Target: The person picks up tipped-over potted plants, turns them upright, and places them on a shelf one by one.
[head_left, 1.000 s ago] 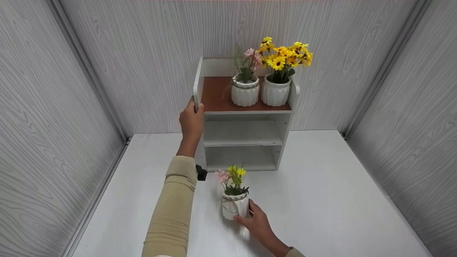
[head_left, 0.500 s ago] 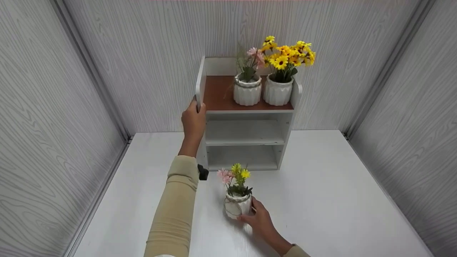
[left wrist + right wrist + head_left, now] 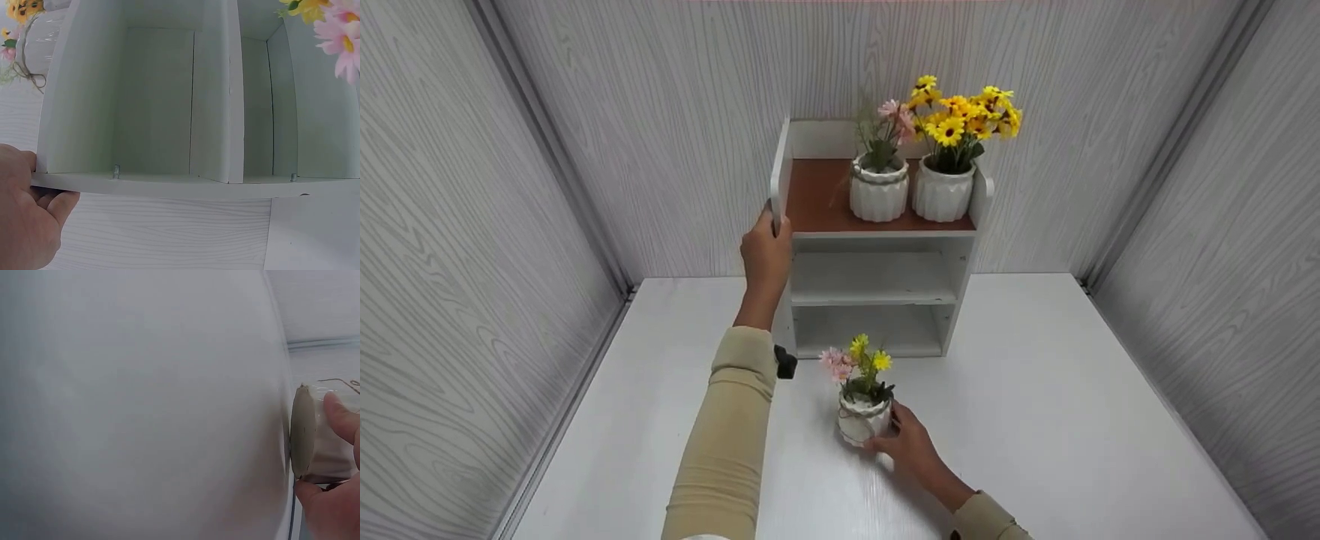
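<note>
My left hand [image 3: 766,255] grips the left side panel of a white shelf unit [image 3: 877,235], near its brown top board. In the left wrist view the fingers of that hand [image 3: 25,211] wrap the panel's edge. My right hand [image 3: 911,444] holds a small white ribbed flowerpot [image 3: 864,418] with pink and yellow artificial flowers, in front of the unit. The fingers and thumb clasp its right side and low wall. A twine bow circles the pot. Its pale underside [image 3: 302,433] shows in the right wrist view, with the pot above the white tabletop.
On the brown top board stand two more white pots, one with pink flowers [image 3: 879,191] and, to its right, one with yellow flowers [image 3: 943,191]. The unit has two lower compartments. Wood-grain walls [image 3: 675,150] enclose the white table [image 3: 1065,390] at the back and sides.
My right hand has moved the flowerpot a little to the right and farther forward toward the shelf unit. The left hand keeps its grip on the panel.
</note>
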A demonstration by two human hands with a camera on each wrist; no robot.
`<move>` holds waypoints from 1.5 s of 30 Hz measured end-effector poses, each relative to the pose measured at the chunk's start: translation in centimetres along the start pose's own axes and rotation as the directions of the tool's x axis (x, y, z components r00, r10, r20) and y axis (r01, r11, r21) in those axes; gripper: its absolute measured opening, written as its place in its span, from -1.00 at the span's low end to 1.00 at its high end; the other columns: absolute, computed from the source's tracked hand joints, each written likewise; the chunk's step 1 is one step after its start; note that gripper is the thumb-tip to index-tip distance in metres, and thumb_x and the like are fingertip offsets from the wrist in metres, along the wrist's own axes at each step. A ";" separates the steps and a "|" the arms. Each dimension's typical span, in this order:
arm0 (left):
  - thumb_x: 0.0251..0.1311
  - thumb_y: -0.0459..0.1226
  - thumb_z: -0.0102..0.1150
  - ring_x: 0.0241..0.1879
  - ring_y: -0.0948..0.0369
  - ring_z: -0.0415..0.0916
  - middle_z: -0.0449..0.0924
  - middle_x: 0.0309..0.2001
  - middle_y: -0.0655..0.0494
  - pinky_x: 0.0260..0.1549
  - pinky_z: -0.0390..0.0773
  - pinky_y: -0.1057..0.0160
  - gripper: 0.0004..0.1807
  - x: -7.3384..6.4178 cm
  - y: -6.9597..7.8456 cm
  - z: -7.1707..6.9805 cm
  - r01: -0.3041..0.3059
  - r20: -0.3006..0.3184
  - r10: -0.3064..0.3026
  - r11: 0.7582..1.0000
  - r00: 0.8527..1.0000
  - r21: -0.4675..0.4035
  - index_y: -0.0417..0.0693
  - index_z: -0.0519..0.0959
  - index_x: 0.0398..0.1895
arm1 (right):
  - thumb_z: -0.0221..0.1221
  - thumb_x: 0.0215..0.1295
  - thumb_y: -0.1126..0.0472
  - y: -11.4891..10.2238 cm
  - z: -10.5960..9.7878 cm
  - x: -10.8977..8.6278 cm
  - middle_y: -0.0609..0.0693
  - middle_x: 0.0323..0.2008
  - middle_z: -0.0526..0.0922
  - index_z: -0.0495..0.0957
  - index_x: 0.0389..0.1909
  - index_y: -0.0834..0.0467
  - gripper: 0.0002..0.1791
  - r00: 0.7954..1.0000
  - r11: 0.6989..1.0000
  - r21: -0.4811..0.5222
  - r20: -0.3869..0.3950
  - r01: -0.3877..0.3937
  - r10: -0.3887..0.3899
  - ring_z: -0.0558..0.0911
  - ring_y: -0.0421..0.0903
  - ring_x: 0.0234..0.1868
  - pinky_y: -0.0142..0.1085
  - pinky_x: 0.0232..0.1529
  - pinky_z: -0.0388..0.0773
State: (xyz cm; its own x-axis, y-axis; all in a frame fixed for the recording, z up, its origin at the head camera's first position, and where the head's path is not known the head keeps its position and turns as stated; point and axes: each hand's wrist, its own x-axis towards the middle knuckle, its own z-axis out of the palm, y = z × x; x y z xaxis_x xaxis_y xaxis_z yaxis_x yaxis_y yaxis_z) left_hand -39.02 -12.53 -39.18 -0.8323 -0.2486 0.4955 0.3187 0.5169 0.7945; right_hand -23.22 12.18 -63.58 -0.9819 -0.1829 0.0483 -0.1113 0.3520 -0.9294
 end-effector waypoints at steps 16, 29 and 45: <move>0.55 -0.17 -0.09 -0.42 0.19 0.41 0.66 -0.30 -0.05 -0.44 0.41 0.19 -0.58 -0.1 -0.2 -0.4 -0.034 -0.028 0.034 0.999 0.999 0.016 -0.14 0.48 0.32 | 0.43 0.18 0.17 0.4 -0.5 0.9 0.37 0.52 0.11 0.00 0.55 0.36 0.06 0.997 0.992 0.114 0.067 -0.049 0.042 0.18 0.30 0.50 -0.09 0.35 0.37; 0.55 -0.16 -0.08 -0.25 0.14 0.56 0.70 -0.04 -0.11 -0.25 0.56 0.11 -0.59 0.0 -0.3 -0.3 -0.001 -0.001 0.001 1.000 1.000 0.006 -0.16 0.48 0.30 | 0.47 0.13 0.09 0.2 -1.9 0.7 0.40 0.51 0.12 0.00 0.55 0.36 0.13 0.997 0.992 0.103 0.037 -0.066 0.063 0.17 0.33 0.50 -0.01 0.35 0.37; 0.55 -0.18 -0.06 -0.39 0.19 0.40 0.57 -0.35 0.02 -0.39 0.40 0.21 -0.75 -0.2 0.1 -0.1 -0.025 -0.017 0.026 1.000 1.000 0.002 -0.17 0.54 -0.07 | 0.49 0.08 -0.02 -3.1 -2.9 1.7 0.23 0.57 0.07 0.03 0.59 0.13 0.15 0.995 0.996 -0.036 0.069 0.082 -0.079 0.06 0.26 0.56 0.17 0.46 0.11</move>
State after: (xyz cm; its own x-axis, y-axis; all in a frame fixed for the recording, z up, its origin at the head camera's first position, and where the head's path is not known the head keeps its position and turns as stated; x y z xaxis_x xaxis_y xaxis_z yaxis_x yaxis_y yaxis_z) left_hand -38.81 -12.48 -39.11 -0.8161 -0.2491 0.5215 0.3386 0.5251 0.7808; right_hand -24.95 13.44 -59.53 -0.9573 -0.2726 0.0964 -0.1964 0.3683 -0.9087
